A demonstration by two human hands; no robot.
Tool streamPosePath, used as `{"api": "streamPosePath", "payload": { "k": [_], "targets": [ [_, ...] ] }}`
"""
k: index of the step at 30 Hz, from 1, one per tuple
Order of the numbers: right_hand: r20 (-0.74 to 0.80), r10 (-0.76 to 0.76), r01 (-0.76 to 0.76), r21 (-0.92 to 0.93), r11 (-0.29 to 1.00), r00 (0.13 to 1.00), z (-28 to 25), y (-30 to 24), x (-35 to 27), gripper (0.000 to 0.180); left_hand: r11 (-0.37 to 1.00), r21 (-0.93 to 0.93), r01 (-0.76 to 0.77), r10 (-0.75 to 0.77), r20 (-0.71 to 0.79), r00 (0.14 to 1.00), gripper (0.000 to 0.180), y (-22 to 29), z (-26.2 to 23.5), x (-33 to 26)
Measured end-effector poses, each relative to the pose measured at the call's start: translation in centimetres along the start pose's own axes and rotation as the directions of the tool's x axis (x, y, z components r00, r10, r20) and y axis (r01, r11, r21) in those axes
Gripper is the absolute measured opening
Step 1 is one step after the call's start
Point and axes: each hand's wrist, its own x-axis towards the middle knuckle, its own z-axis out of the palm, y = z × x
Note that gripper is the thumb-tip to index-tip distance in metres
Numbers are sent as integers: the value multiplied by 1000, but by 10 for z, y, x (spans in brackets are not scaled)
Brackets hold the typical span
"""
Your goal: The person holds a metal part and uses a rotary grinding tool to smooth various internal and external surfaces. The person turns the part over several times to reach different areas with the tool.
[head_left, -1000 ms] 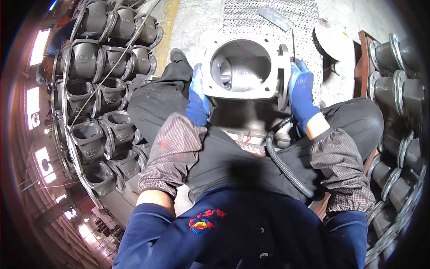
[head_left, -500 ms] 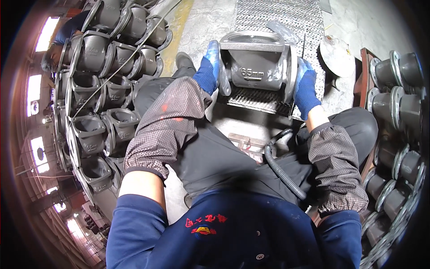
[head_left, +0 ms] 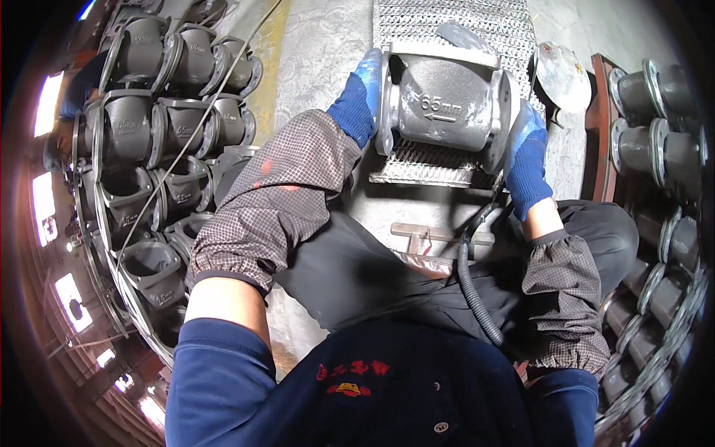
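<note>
A grey cast valve body (head_left: 447, 104) with round end flanges and a square top flange is held between my hands. Raised markings and an arrow face me on its side. My left hand (head_left: 359, 100), in a blue glove, closes on the left flange. Gloved the same way, my right hand (head_left: 527, 158) grips the right flange, its fingers partly hidden behind the rim. Under the valve body lies a metal mesh plate (head_left: 439, 173), and a flat grey piece (head_left: 463, 36) rests on it just beyond.
Stacked valve bodies (head_left: 126, 130) crowd the left, with a thin cable (head_left: 197, 134) crossing before them. More flanged castings (head_left: 644, 145) fill the right beside a rusty red frame (head_left: 603, 127). A ribbed black hose (head_left: 477, 298) curves past my legs. A pale round disc (head_left: 564, 78) stands right of the mesh.
The valve body has tipped toward me, so its top opening no longer shows and its marked side faces up more. It has shifted slightly right with both hands still on it.
</note>
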Motion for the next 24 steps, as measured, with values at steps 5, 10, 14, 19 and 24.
{"api": "streamPosePath", "payload": {
  "k": [5, 10, 14, 19, 24],
  "targets": [
    [-82, -91, 81, -119, 990, 992, -1, 22, 6, 44, 999, -14, 43, -42, 32, 999, 52, 1, 3, 0],
    [75, -360, 343, -531, 775, 930, -6, 27, 42, 30, 996, -71, -44, 45, 12, 999, 53, -16, -5, -12],
    [343, -566, 582, -750, 316, 750, -18, 8, 55, 38, 990, -110, -93, 91, -17, 996, 54, -37, -5, -25],
    [460, -323, 554, -765, 329, 827, 11, -32, 58, 32, 983, -149, -103, 92, -77, 993, 54, -38, -14, -25],
    [422, -238, 483, -725, 491, 875, 17, -36, 64, 40, 965, -259, -41, 26, -60, 998, 53, -33, -23, -12]
  ]
}}
